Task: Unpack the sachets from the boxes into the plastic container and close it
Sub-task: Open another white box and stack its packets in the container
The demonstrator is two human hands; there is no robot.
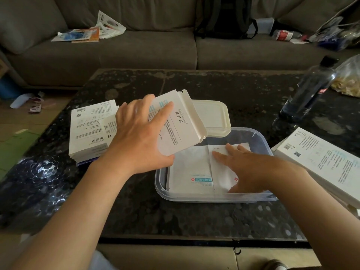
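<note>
Right now the left hand (136,137) grips a tilted box (175,121), its open end over the far-left corner of the plastic container (214,199). Straight fingers (222,155) of the right hand (251,170) press the sachets (191,164) inside, long axes running away from the person.

Clear plastic container (214,198) is sitting uncovered on the table, with two white sachets (191,166) lying flat side by side inside. White lid (210,114) is lying just behind it. Open box (175,121) is tilting above the container's rear left corner, flap open. More boxes are lying flat, as a left stack (89,131) and a right stack (319,162).
</note>
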